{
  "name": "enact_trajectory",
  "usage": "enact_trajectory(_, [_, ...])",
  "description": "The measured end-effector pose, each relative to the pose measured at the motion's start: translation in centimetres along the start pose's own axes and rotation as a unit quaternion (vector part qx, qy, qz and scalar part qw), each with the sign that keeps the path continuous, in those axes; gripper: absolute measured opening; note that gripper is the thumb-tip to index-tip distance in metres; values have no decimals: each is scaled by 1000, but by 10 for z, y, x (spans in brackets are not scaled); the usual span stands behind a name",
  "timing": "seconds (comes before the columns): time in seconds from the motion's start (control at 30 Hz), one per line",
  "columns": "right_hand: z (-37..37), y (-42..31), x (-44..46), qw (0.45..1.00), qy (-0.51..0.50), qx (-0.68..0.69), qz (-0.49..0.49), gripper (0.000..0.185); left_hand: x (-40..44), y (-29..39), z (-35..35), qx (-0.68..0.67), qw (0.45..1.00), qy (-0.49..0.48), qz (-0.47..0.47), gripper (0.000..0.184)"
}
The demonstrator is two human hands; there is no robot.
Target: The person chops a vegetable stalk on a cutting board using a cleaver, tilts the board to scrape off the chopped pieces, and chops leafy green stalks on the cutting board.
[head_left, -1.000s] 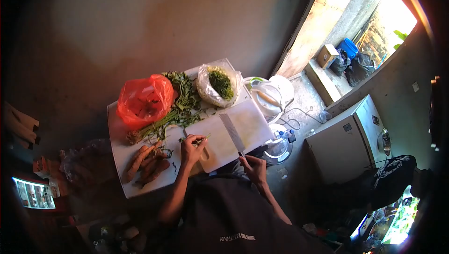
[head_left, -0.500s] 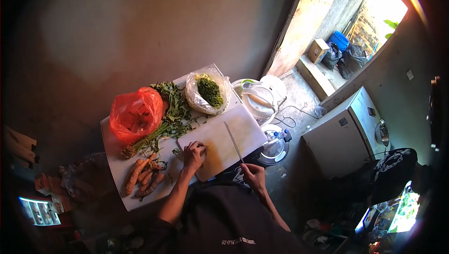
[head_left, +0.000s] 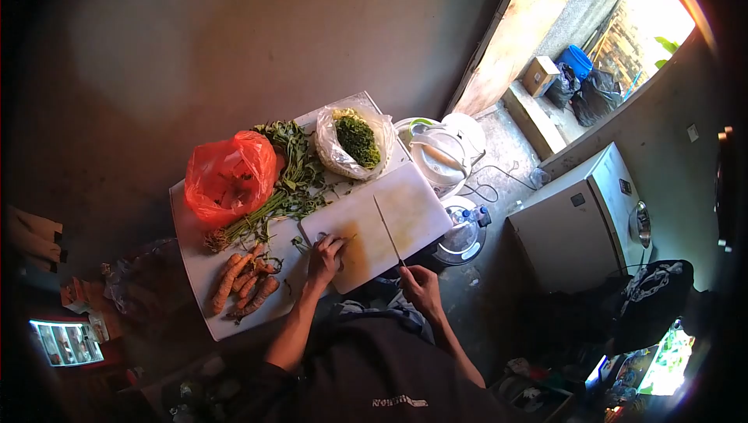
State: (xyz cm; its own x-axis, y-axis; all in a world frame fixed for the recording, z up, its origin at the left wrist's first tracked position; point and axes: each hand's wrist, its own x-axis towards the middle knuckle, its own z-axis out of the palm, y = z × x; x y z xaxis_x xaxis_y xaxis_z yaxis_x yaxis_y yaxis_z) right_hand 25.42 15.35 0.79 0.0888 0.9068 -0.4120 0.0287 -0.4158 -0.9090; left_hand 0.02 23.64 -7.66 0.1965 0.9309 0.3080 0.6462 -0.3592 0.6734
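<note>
White and flat, the cutting board [head_left: 417,205] lies on the table [head_left: 195,255]; clock places start from the board's middle. One second ago, the knife [head_left: 388,228] showed its wide side. Now its blade shows only as a thin line, from near 12 o'clock down to 5. The right hand [head_left: 421,289], at 5 o'clock, is wrapped around the handle. The left hand [head_left: 326,258] had a thin bit of green in its fingers back then. Now it is at 8 o'clock, fingers bent at the board; I cannot tell if they hold anything.

One board and one knife are here. Two bags stand on the table: a red bag [head_left: 209,189] between 9 and 10 o'clock, and a clear bag [head_left: 327,150] between 11 and 12, with chopped greens [head_left: 357,141] inside. One leafy bunch [head_left: 292,166] lies at 10. At least four carrots [head_left: 246,283] are piled at 8; some overlap, so I cannot count them all. One fridge [head_left: 557,228] stands at 3. Two black bags [head_left: 598,98], one box [head_left: 540,76] and one blue barrel [head_left: 575,61] sit at 2.
</note>
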Motion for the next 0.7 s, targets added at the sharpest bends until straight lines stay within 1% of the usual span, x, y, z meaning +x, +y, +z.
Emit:
enact_trajectory(0.07, [2,-6,-4,1000,-1,1,5,33,-2,-6,1,-2,1000,3,-6,22])
enact_trajectory(0.13, [4,3,-3,1000,2,6,4,33,-7,-7,1,-6,1000,0,-16,22])
enact_trajectory(0.2, [5,13,-4,1000,6,10,6,33,-8,-6,2,-41,998,24,-39,21])
enact_trajectory(0.27, [6,19,-5,999,19,-33,-6,32,-8,-3,-1,-37,998,28,-40,20])
enact_trajectory(0.37, [6,21,-6,998,20,-57,-10,31,-3,3,-9,-29,998,46,-45,18])
enact_trajectory(0.4, [6,17,-6,998,18,-59,-10,31,-1,3,-11,-31,996,75,-40,17])
enact_trajectory(0.43, [6,13,-7,999,8,-42,11,32,3,3,-13,-34,993,104,-36,16])
enact_trajectory(0.47, [6,11,-8,999,-3,-24,32,33,8,1,-14,-35,993,106,-38,16])
enact_trajectory(0.57, [9,11,-8,999,1,-31,29,32,26,-6,-16,-12,992,116,-41,12])
enact_trajectory(0.63, [9,9,-7,999,7,-44,23,31,38,-9,-14,70,991,113,12,11])
enact_trajectory(0.67, [9,9,-7,998,13,-53,18,30,41,-9,-12,79,993,85,2,13])
enact_trajectory(0.7, [9,11,-6,998,12,-55,16,30,40,-13,-8,78,993,88,2,13])
